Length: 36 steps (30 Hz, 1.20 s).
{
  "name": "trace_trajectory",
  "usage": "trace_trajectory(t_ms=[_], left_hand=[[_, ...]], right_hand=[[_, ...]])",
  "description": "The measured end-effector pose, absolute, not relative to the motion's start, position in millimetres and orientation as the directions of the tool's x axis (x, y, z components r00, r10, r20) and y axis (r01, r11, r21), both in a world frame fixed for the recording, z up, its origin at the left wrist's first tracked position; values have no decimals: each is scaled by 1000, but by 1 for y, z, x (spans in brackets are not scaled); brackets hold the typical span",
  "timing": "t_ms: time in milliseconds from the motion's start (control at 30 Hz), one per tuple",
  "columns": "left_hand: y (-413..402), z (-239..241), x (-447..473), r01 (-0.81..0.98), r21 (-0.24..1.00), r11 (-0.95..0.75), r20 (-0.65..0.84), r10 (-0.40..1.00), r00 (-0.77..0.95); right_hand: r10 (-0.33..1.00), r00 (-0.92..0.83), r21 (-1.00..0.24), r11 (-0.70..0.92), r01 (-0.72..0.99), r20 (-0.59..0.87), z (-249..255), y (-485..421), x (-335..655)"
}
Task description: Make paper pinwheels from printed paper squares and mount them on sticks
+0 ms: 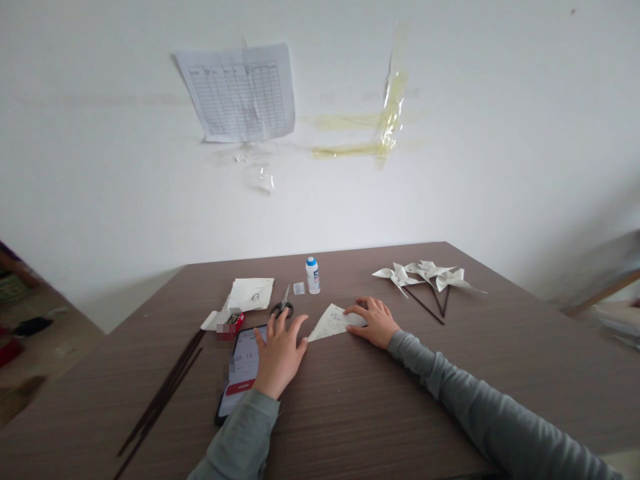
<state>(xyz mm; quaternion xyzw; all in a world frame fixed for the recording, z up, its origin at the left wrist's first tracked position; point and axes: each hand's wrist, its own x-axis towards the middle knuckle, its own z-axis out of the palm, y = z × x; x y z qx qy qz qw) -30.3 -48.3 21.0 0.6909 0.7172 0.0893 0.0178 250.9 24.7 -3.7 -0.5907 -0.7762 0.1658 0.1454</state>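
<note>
My left hand lies flat with its fingers spread on the brown table, partly over a phone with a lit screen. Its fingertips reach toward black-handled scissors. My right hand rests palm down with fingers extended on the right edge of a folded triangular piece of printed paper, pressing it to the table. Neither hand holds anything.
A small glue bottle with a blue cap stands behind the paper. Three paper pinwheels on dark sticks lie at the right. Several thin dark sticks lie at the left, near paper sheets and a small red object.
</note>
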Motion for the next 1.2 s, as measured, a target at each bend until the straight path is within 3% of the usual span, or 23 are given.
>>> trace_trajectory(t_ms=[733, 1000, 1200], left_hand=[[-20, 29, 32, 965, 213, -151, 85, 987, 135], [-17, 29, 32, 952, 287, -110, 82, 993, 90], [-16, 35, 23, 955, 286, -82, 5, 996, 84]], right_hand=[[964, -230, -428, 266, 864, 134, -3, 18, 248], [976, -188, -447, 218, 868, 112, -3, 20, 244], [986, -168, -472, 150, 869, 4, 1, 26, 250]])
